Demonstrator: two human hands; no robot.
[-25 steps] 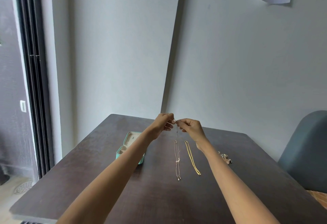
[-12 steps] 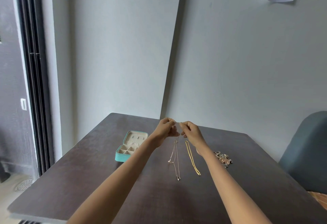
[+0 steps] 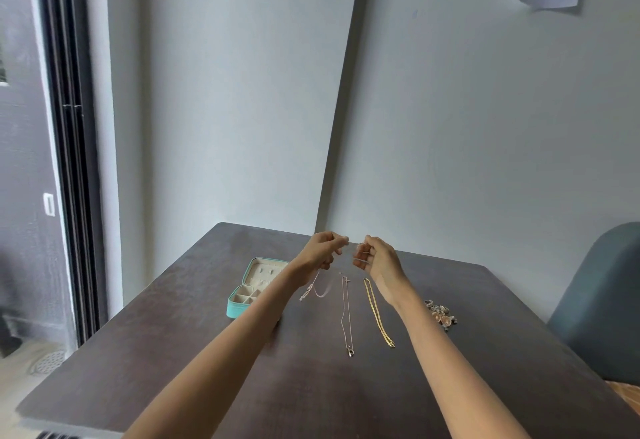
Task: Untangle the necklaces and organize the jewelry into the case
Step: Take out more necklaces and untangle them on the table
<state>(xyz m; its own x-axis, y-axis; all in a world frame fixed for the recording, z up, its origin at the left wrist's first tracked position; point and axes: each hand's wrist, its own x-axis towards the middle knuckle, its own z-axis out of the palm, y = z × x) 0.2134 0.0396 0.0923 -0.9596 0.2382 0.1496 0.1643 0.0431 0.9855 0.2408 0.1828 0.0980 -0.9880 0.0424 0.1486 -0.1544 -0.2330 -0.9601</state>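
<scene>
Both hands up over the table [image 3: 180,352]: my left hand [image 3: 320,253] and right hand [image 3: 375,258] each pinch an end of a thin rose-gold chain [image 3: 320,291], its pendant dangling under the left wrist. Two more necklaces, a silver chain [image 3: 346,317] and a gold chain [image 3: 378,314], lie straight below; teal jewelry case [image 3: 254,288] open at left, pile of rings [image 3: 441,314] at right

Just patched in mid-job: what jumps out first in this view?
Both hands, left and right, raised mid-table, pinching a thin chain that droops under the left. Two necklaces, pale and gold, lie straight below; the open teal case sits left.
</scene>
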